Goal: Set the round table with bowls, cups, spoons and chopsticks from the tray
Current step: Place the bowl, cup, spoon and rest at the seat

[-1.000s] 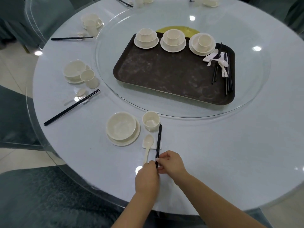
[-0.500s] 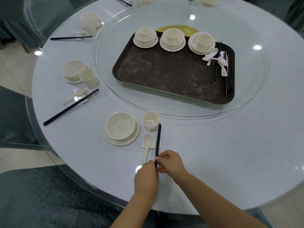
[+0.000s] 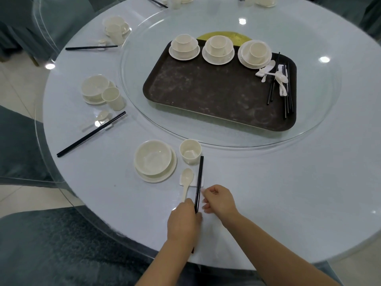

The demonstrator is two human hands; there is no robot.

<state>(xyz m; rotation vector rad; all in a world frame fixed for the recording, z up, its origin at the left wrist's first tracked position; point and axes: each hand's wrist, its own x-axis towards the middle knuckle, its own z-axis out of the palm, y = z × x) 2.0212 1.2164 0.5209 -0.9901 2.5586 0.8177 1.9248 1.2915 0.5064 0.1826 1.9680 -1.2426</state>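
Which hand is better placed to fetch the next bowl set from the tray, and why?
Probably the right hand: it hovers beside the chopsticks holding nothing, on the side nearer the tray. The left hand has its grip around the chopsticks' near end.

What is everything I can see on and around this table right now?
Round table: one, pale blue-white, fills the view.
Glass turntable: one, clear, table centre.
Tray: one, dark brown, on the turntable.
Stacked sets: three, cream, cup in bowl on plate, along the tray's far edge.
Loose spoons: white, count unclear, tray's right end, among black chopsticks.
Near setting: cream bowl on a plate, cup, spoon, black chopsticks on a white rest.
Finished settings: two fully seen at left, more cut off at the top.
Chairs: grey-green covers, around the table.
Left hand: grips the chopsticks' near end.
Right hand: beside the chopsticks, fingers loosely curled, holding nothing.
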